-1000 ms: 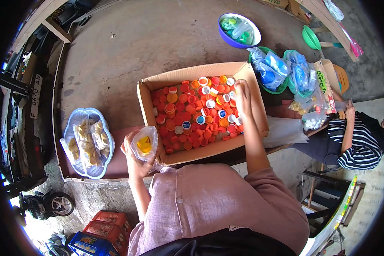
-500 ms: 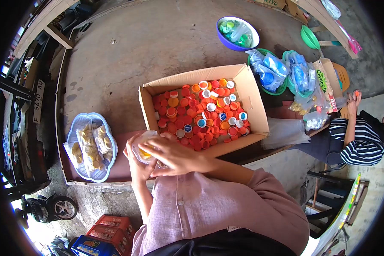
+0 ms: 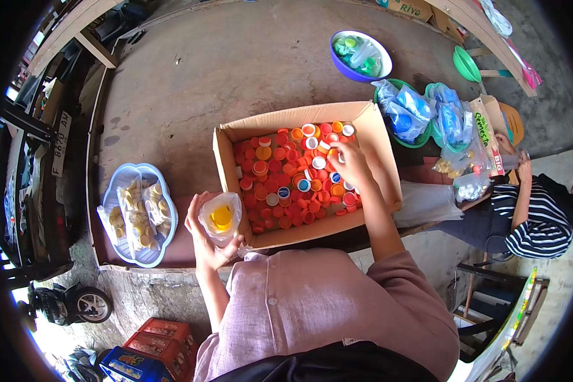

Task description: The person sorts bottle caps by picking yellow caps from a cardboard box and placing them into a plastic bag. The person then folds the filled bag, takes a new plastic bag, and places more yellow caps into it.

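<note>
My left hand [image 3: 205, 239] is wrapped round a clear plastic bag [image 3: 232, 209] that has yellow bottle caps [image 3: 221, 218] inside; its open mouth faces up. This hand is beside the near left corner of the cardboard box [image 3: 286, 242]. My right hand [image 3: 351, 167] reaches into the box's right half, thumb and fingers pinched on an orange bottle cap [image 3: 333, 153] at the top of the pile. Red, orange and white bottle caps [image 3: 280, 167] cover the bottom of the box.
A pale blue basket [image 3: 148, 258] with filled bags stands left. Beyond the box are a purple-rimmed bowl [image 3: 356, 75] and green baskets [image 3: 419, 141] holding bagged blue caps. Plastic sheets [image 3: 426, 202] lie to the right, near a person in a striped top [image 3: 541, 216].
My right hand has left the bag and moved right into the box, down to the caps. My left hand still holds the bag, whose yellow caps now show clearly.
</note>
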Motion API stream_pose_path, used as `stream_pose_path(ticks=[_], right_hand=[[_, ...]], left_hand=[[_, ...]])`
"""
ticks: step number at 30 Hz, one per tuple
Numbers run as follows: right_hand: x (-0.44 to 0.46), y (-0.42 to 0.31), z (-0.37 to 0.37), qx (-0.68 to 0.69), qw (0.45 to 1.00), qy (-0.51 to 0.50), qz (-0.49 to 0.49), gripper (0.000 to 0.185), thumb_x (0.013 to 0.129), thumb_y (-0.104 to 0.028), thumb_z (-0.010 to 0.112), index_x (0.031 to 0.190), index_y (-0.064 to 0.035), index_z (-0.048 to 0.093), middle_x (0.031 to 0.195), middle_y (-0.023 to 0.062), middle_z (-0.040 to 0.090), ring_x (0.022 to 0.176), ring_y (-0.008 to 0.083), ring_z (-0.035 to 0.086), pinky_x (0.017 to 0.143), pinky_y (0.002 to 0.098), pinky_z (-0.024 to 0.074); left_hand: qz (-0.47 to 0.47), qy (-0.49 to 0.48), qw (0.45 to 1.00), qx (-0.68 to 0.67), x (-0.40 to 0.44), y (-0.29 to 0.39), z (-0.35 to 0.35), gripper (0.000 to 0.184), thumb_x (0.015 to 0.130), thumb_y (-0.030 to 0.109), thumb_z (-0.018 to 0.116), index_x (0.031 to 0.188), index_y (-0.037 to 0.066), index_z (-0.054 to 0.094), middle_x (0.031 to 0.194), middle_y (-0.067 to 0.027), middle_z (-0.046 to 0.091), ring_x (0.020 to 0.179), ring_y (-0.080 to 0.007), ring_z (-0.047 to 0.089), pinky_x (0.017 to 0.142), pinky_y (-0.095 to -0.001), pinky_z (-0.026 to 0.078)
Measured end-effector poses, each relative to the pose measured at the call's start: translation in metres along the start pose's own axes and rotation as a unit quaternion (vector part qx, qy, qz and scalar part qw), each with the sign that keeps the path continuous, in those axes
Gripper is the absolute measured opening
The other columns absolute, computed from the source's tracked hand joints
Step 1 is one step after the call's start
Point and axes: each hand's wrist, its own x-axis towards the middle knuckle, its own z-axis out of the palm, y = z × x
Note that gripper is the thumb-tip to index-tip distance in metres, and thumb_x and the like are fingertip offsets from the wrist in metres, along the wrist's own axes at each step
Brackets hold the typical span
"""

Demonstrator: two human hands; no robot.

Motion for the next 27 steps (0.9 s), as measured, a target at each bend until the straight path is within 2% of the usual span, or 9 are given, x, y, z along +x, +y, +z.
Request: stream_pose_path(ticks=[1,2,4,10,12,14,16,20,27], right_hand=[[0.002,-0.004,-0.002,0.084,0.995,0.051,-0.027,0.027,0.077,-0.015,0.062,0.102,-0.0066,0.057,0.086,0.0112,0.060,0.085,0.0202,0.058,0.077,0.0307,0.0456],[0.000,-0.010,-0.009,0.242,0.967,0.006,0.077,0.023,0.079,-0.010,0.061,0.101,-0.0048,0.056,0.084,0.0069,0.060,0.086,0.0139,0.058,0.076,0.0275,0.0459],[-0.007,-0.020,-0.016,0.453,0.888,0.017,0.077,0.017,0.080,-0.004,0.060,0.096,-0.0036,0.055,0.089,0.0063,0.059,0.091,0.0139,0.056,0.081,0.0279,0.0447],[-0.032,-0.034,-0.010,0.701,0.711,0.054,-0.025,0.006,0.083,0.000,0.053,0.085,-0.0054,0.051,0.107,0.0113,0.054,0.102,0.0216,0.053,0.090,0.0331,0.0414],[-0.040,-0.039,-0.007,0.735,0.677,0.018,0.028,0.004,0.088,-0.011,0.050,0.088,-0.0073,0.051,0.106,0.0115,0.056,0.102,0.0250,0.054,0.092,0.0361,0.0421],[-0.048,-0.050,-0.007,0.804,0.594,-0.009,0.023,0.004,0.088,-0.012,0.051,0.089,-0.0085,0.052,0.102,0.0115,0.058,0.100,0.0247,0.056,0.091,0.0371,0.0432],[-0.055,-0.066,-0.005,0.836,0.547,-0.031,0.039,0.009,0.087,-0.011,0.051,0.094,-0.0074,0.056,0.100,0.0133,0.060,0.098,0.0242,0.058,0.090,0.0377,0.0446],[-0.077,-0.108,0.009,0.801,0.589,-0.095,0.055,0.010,0.087,-0.007,0.051,0.094,-0.0015,0.055,0.098,0.0090,0.058,0.093,0.0184,0.057,0.086,0.0336,0.0459],[-0.112,-0.117,0.024,0.742,0.653,-0.113,0.104,0.005,0.085,-0.006,0.052,0.085,-0.0043,0.048,0.091,0.0019,0.050,0.082,0.0078,0.049,0.076,0.0234,0.0412]], left_hand=[[-0.012,0.009,1.000,-0.025,-0.002,0.000,-0.001,0.100,0.059,0.047,0.071,0.134,0.003,0.020,0.127,-0.0181,0.038,0.119,-0.0300,0.034,0.099,-0.0429,0.020],[-0.023,0.017,0.998,-0.051,-0.003,0.000,-0.001,0.100,0.062,0.052,0.067,0.135,0.003,0.018,0.131,-0.0200,0.032,0.123,-0.0309,0.030,0.101,-0.0441,0.019],[-0.012,0.048,0.998,-0.034,-0.002,0.003,-0.003,0.099,0.064,0.056,0.064,0.134,0.003,0.018,0.131,-0.0200,0.032,0.123,-0.0312,0.030,0.100,-0.0446,0.018],[0.059,0.163,0.985,0.021,0.003,0.004,-0.003,0.092,0.066,0.052,0.064,0.132,0.002,0.023,0.129,-0.0196,0.034,0.122,-0.0314,0.030,0.099,-0.0449,0.020],[0.128,0.219,0.962,0.099,0.005,0.005,-0.003,0.085,0.068,0.048,0.063,0.128,0.000,0.027,0.126,-0.0192,0.036,0.119,-0.0323,0.032,0.098,-0.0456,0.021],[0.202,0.267,0.929,0.160,0.003,0.014,0.001,0.071,0.067,0.038,0.067,0.119,0.001,0.038,0.109,-0.0160,0.045,0.099,-0.0290,0.041,0.088,-0.0433,0.030],[0.241,0.196,0.943,0.124,-0.001,0.031,0.010,0.052,0.068,0.026,0.070,0.109,0.002,0.048,0.096,-0.0124,0.050,0.086,-0.0247,0.045,0.079,-0.0370,0.037],[0.078,-0.007,0.996,-0.034,0.026,0.086,0.051,0.039,0.066,0.009,0.073,0.101,0.005,0.056,0.087,-0.0099,0.051,0.080,-0.0226,0.053,0.067,-0.0298,0.046],[0.146,-0.103,0.982,-0.065,0.017,0.065,0.064,0.037,0.068,0.010,0.070,0.101,0.002,0.055,0.094,-0.0138,0.053,0.087,-0.0281,0.055,0.072,-0.0347,0.047]])
